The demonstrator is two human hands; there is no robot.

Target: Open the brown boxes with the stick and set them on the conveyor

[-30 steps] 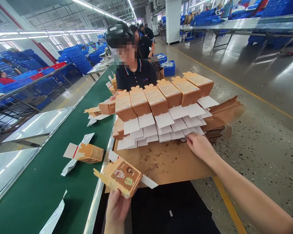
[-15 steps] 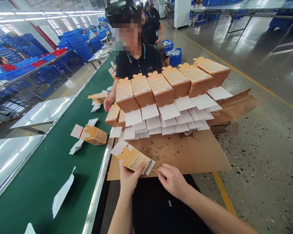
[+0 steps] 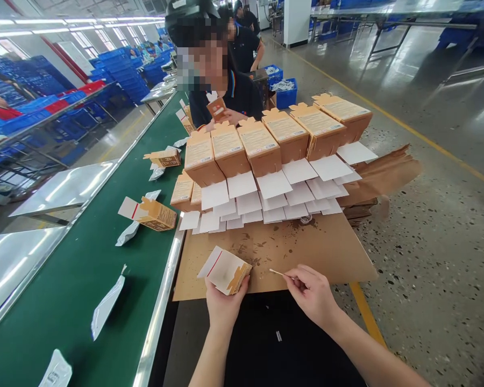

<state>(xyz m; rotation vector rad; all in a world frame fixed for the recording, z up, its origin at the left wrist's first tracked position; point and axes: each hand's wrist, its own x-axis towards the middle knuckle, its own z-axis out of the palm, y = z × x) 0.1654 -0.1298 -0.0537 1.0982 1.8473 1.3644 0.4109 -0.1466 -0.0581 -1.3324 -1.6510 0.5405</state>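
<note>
A small tan carton (image 3: 228,271) with a raised white flap and red strip is gripped in my left hand (image 3: 226,301), above the near edge of the brown cardboard sheet (image 3: 322,247). To its right, my right hand (image 3: 311,293) pinches a thin stick with a pale tip (image 3: 276,272), which points left and stands apart from the carton. Beyond both hands are several stacked brown cartons (image 3: 262,145), their white flaps (image 3: 275,185) hanging toward me.
The green conveyor belt (image 3: 80,279) on the left carries silvery packets (image 3: 108,305) and another open carton (image 3: 157,214). A metal rail (image 3: 161,306) edges it. A person (image 3: 246,97) behind the stack holds a brown box (image 3: 216,109). Crumpled brown paper (image 3: 387,171) lies at right.
The carton in my left hand has turned, showing its white flap side. My right hand has moved right, with the stick now away from the carton. The person opposite has raised a box.
</note>
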